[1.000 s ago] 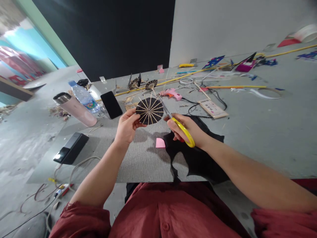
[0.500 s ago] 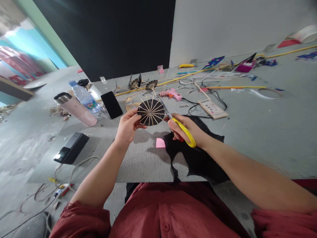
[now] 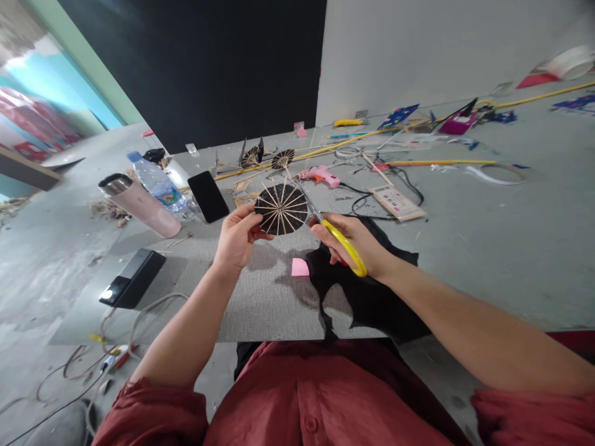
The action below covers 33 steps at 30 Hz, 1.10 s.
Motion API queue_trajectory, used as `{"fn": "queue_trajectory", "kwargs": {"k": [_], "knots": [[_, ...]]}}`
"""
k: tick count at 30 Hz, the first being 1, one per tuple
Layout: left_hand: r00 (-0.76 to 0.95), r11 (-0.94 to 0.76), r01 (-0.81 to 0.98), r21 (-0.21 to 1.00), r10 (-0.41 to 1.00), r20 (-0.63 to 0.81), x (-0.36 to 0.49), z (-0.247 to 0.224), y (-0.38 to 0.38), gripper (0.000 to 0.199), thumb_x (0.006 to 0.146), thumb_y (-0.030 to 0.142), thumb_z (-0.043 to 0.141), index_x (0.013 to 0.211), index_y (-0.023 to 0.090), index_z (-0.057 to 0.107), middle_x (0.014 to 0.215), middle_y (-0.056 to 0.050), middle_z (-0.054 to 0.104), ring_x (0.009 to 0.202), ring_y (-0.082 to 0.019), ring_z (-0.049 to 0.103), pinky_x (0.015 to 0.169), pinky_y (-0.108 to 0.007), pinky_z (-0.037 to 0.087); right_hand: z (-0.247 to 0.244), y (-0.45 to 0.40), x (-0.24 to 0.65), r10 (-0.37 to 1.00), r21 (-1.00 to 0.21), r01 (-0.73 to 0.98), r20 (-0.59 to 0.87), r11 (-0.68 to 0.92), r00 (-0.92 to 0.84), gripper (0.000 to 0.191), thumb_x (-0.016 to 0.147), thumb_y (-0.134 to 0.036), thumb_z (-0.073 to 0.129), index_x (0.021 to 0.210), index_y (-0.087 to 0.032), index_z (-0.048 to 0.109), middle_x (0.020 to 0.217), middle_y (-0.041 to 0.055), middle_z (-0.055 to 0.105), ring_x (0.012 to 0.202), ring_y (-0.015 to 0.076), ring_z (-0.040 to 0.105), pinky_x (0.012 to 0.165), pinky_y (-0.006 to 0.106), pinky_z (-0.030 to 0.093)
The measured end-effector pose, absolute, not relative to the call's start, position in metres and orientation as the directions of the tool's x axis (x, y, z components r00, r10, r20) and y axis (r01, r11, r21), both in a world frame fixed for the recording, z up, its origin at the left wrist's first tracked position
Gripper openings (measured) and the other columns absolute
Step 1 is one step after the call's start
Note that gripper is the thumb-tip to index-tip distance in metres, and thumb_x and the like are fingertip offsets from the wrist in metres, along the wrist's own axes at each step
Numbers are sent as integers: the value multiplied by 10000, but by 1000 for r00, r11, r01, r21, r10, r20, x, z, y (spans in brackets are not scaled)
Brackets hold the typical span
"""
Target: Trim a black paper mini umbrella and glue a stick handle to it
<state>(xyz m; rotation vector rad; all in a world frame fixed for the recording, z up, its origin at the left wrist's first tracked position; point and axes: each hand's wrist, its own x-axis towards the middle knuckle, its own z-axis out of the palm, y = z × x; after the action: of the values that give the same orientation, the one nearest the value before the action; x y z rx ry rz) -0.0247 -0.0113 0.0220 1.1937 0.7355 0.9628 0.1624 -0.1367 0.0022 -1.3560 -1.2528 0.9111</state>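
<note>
Between the thumb and fingers of my left hand (image 3: 238, 235) is the left edge of a black disc (image 3: 281, 209). Thin wooden sticks fan out over it from the centre, some poking past its rim. My right hand (image 3: 356, 241) grips yellow-handled scissors (image 3: 344, 244), their blades lying along the disc's right edge; how far the blades are apart I cannot tell. Below the hands, a cut black sheet (image 3: 376, 303) lies on the table with a small pink paper piece (image 3: 300, 267) at its left edge.
Behind the disc lies a pink glue gun (image 3: 321, 175) with a black cord. Smaller stick-and-black discs (image 3: 282, 160) stand further back. To the left are a phone (image 3: 207, 196), a pink tumbler (image 3: 139, 204), a water bottle (image 3: 155, 181) and a black power bank (image 3: 133, 279).
Both hands, the disc and the scissors keep nearly the same pose. The whole view has shifted slightly.
</note>
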Motion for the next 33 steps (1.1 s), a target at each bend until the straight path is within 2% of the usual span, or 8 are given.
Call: {"fn": "queue_trajectory", "kwargs": {"k": [6,14,19,23,29,33], "knots": [[425,78,-228,971,905,27,-25,23,-12,200,695,186,708,894,170,725,697,9,705,529,-111,655,461,-207,558,-3,-134,164,970,-971,234,104,51,220,481,808,-665,693,850,-199,586,503,-92,391,350,86,415,338,240,456],[405,65,-237,969,913,38,-25,21,-11,142,729,204,715,867,172,705,701,2,702,557,-119,665,517,-228,586,-7,-131,167,967,-968,252,63,-1,246,490,801,-620,722,1012,-181,669,546,-70,473,393,90,448,378,257,527],[469,145,-227,963,883,-22,-25,21,-12,147,771,271,744,849,158,692,767,-31,721,642,-147,699,620,-289,638,-12,-128,168,955,-965,263,86,9,283,488,803,-615,723,1027,-185,677,578,-54,498,419,88,460,370,232,518],[509,188,-201,961,858,-61,-24,19,-13,152,787,269,741,868,142,717,757,-41,724,633,-142,691,627,-287,644,-15,-127,168,951,-963,269,85,2,296,465,807,-604,725,1002,-187,663,594,-49,503,431,89,464,376,224,516],[437,170,-243,955,898,-49,-24,19,-11,110,787,246,742,774,161,673,680,-1,674,563,-112,642,628,-292,644,-17,-128,167,962,-961,275,86,12,259,455,821,-600,712,1002,-188,640,590,-68,464,417,82,438,394,252,535],[383,149,-281,948,923,-31,-24,18,-8,102,786,244,727,776,164,664,731,-13,693,604,-126,661,605,-284,631,-13,-130,165,975,-976,218,55,7,216,512,811,-628,707,1050,-180,641,565,-80,455,399,83,433,412,270,539]]}}
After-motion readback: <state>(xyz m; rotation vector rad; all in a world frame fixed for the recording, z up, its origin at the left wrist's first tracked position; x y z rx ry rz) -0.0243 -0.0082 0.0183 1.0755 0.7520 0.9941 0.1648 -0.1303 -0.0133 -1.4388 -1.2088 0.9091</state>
